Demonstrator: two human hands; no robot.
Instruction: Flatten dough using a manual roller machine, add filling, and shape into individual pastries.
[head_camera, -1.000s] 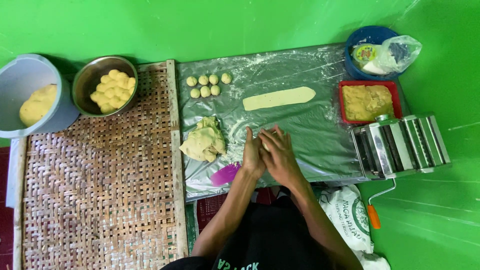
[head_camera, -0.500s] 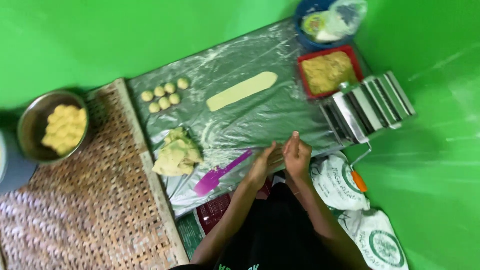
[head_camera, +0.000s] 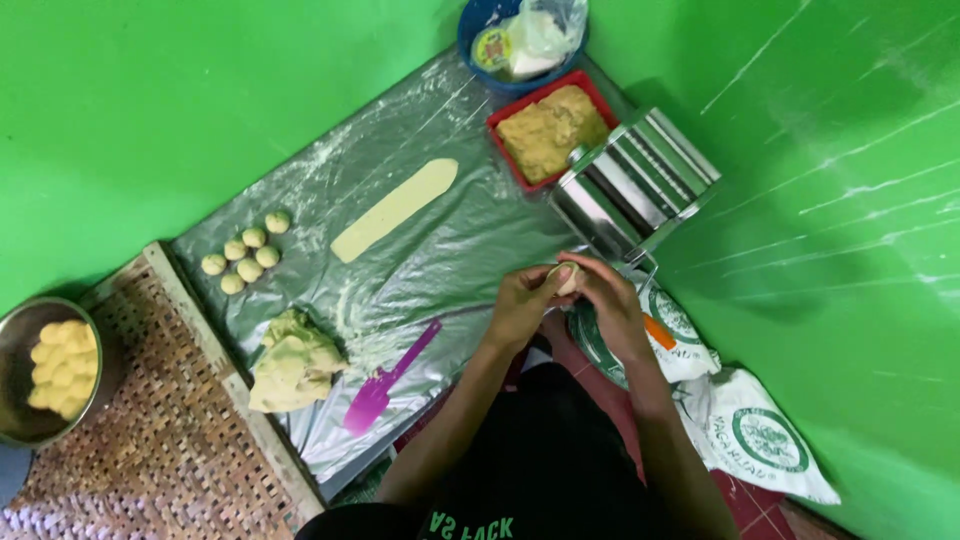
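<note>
Dough ball (head_camera: 566, 279), now cupped between left hand (head_camera: 520, 300) and right hand (head_camera: 606, 292), has shifted toward the pasta roller (head_camera: 634, 183).

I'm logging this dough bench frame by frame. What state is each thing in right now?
Left hand: cupped on the dough ball.
Right hand: cupped on it too.
Dough ball: pressed between both hands.
Dough strip: rolled flat, lying loose.
Small balls: six, clustered on the sheet.
Dough lump: unshaped heap.
Purple scraper: lying untouched.
Red tray: full of filling.
Metal bowl: holds yellow pieces.
Pasta roller: unfed.
</note>
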